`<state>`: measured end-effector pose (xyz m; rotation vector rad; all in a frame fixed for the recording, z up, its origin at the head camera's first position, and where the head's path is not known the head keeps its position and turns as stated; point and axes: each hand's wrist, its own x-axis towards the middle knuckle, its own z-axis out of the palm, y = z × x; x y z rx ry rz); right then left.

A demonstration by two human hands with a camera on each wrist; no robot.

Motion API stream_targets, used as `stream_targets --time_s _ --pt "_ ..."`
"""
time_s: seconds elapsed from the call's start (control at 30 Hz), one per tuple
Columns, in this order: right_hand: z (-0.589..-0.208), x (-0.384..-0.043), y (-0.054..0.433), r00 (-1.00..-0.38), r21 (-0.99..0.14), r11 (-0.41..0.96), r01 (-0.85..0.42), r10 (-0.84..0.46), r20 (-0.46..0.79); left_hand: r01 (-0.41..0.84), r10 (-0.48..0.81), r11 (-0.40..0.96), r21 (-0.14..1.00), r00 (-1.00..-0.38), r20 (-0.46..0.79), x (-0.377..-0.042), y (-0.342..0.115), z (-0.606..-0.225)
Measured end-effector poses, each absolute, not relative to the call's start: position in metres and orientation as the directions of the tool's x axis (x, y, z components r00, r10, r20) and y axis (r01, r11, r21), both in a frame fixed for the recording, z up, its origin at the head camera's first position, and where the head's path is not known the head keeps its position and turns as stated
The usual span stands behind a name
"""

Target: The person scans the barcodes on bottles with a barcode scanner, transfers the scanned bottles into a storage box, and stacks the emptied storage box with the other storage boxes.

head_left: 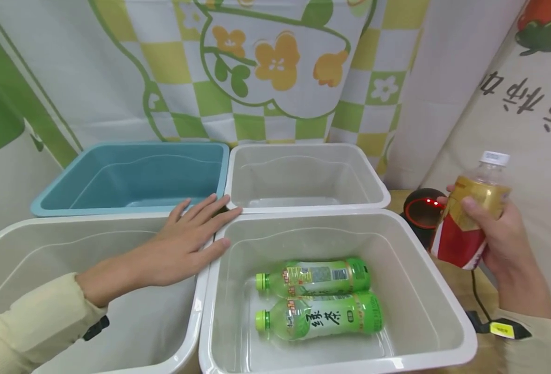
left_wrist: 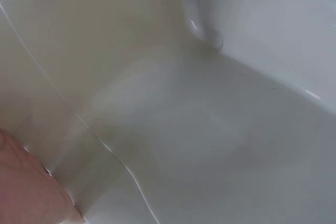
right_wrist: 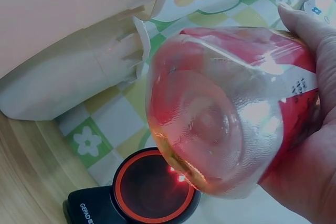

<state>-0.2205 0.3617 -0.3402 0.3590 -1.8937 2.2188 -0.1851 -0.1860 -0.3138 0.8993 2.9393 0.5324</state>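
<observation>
My right hand (head_left: 506, 236) grips a clear plastic bottle (head_left: 472, 213) with a red and gold label and a white cap, held upright but tilted at the right. In the right wrist view the bottle's base (right_wrist: 205, 124) faces the camera, over a black scanner (right_wrist: 152, 187) with a red glowing ring. My left hand (head_left: 182, 244) lies with spread, straight fingers over the rims where the bins meet, holding nothing. Two green tea bottles (head_left: 322, 316) lie on their sides in the front right bin (head_left: 425, 311). The left wrist view shows mostly a pale bin interior (left_wrist: 184, 129).
Behind stand a teal bin (head_left: 130, 210) and a smaller grey-white bin (head_left: 308, 209). A large pale bin (head_left: 139, 332) is at front left. A patterned curtain (head_left: 275, 67) hangs behind them. A cable (head_left: 478, 296) runs near the right wrist over the wooden table (head_left: 462, 283).
</observation>
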Motion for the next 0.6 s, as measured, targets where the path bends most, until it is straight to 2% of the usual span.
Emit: stream_targets --time_s 0.37,0.6 --pt "-0.3417 -0.2240 0.3593 -0.938 -0.915 -0.220 -0.337 -0.005 0.346 0.534 0.542 0.782 0.321 -0.837 0.074 -0.1829 -0.1876 -0.3128" --pt "-0.3423 -0.2245 0.3589 -0.926 -0.911 -0.201 -0.361 -0.039 0.376 0.532 0.541 0.786 0.313 -0.839 0.067 -0.1849 -0.1880 -0.3150"
